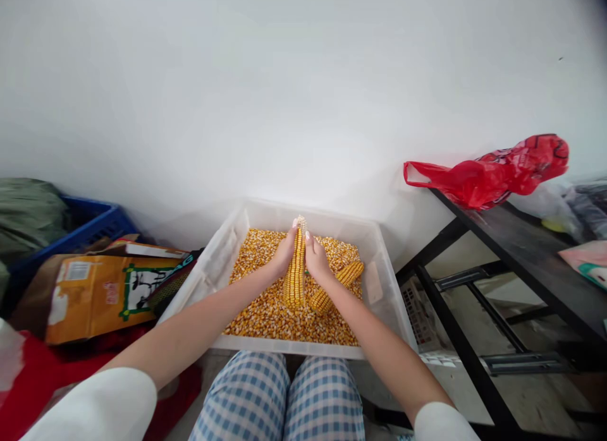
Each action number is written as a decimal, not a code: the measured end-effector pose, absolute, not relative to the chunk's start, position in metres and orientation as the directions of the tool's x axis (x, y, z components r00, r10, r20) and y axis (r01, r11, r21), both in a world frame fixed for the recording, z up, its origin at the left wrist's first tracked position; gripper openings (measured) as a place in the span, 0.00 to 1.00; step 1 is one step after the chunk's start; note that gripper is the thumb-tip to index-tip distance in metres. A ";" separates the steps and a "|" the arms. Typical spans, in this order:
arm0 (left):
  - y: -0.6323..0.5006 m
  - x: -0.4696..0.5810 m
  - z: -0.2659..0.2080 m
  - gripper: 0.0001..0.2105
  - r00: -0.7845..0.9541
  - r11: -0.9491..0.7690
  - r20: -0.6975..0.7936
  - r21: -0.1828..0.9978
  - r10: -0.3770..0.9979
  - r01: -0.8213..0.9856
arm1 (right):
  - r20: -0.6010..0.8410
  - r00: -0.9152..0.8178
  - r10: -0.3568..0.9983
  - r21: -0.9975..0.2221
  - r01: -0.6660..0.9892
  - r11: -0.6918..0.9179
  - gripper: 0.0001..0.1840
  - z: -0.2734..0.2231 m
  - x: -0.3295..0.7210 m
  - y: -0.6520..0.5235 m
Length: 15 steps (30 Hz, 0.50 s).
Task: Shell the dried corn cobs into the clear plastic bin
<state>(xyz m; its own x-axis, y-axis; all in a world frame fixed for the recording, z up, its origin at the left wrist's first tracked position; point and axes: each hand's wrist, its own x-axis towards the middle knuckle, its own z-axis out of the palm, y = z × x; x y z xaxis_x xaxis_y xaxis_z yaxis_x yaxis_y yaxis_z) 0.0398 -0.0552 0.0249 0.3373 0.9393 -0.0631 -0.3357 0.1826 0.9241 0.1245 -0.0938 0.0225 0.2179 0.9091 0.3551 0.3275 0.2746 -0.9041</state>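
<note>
An ear of corn (294, 273) points away from me over the plastic bin, its far tip pale and bare of kernels. My left hand (285, 248) grips its left side near that tip, thumb along the top. From the right, my right hand (315, 256) closes on the same ear, thumb near the tip. Beneath lies a thick layer of loose yellow kernels (265, 324). Another ear of corn (349, 273) rests on the kernels at the right, and part of it is hidden behind my right forearm. The translucent bin (313, 349) stands against the wall, just beyond my knees.
At left are an orange-yellow carton (97, 299) and a blue crate (121, 221) with a green bag (31, 213). A black table (526, 245) on a metal frame stands at right, bearing a red plastic bag (497, 175). A white wall (303, 100) rises behind the bin.
</note>
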 end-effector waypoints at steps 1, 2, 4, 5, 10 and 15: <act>-0.055 0.040 0.025 0.27 0.358 0.206 -0.073 0.915 0.931 -0.348 | 0.335 0.207 0.919 -0.924 0.262 0.277 0.25 0.023 0.124 -0.093; -0.054 0.039 0.025 0.27 0.370 0.218 -0.074 0.905 0.926 -0.365 | 0.326 0.190 0.926 -0.936 0.204 0.288 0.25 0.024 0.124 -0.093; -0.054 0.039 0.025 0.26 0.360 0.213 -0.062 0.893 0.931 -0.396 | 0.343 0.151 0.927 -0.936 0.135 0.325 0.25 0.027 0.122 -0.093; -0.054 0.039 0.025 0.26 0.350 0.207 -0.058 0.891 0.935 -0.405 | 0.357 0.139 0.924 -0.931 0.129 0.341 0.25 0.028 0.120 -0.093; -0.054 0.038 0.023 0.24 0.320 0.188 -0.048 0.887 0.946 -0.421 | 0.361 0.176 0.916 -0.919 0.233 0.318 0.26 0.024 0.120 -0.095; -0.055 0.036 0.033 0.28 0.453 0.334 -0.099 0.815 0.886 -0.474 | 0.358 0.192 0.914 -0.918 0.251 0.307 0.26 0.021 0.123 -0.095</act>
<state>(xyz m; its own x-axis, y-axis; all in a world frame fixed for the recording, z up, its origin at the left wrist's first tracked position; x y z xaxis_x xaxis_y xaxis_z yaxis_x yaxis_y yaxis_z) 0.0364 -0.0551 0.0331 0.4535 0.8858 -0.0989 -0.4739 0.3336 0.8149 0.1231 -0.0951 0.0213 0.1924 0.9137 0.3580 0.2506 0.3069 -0.9181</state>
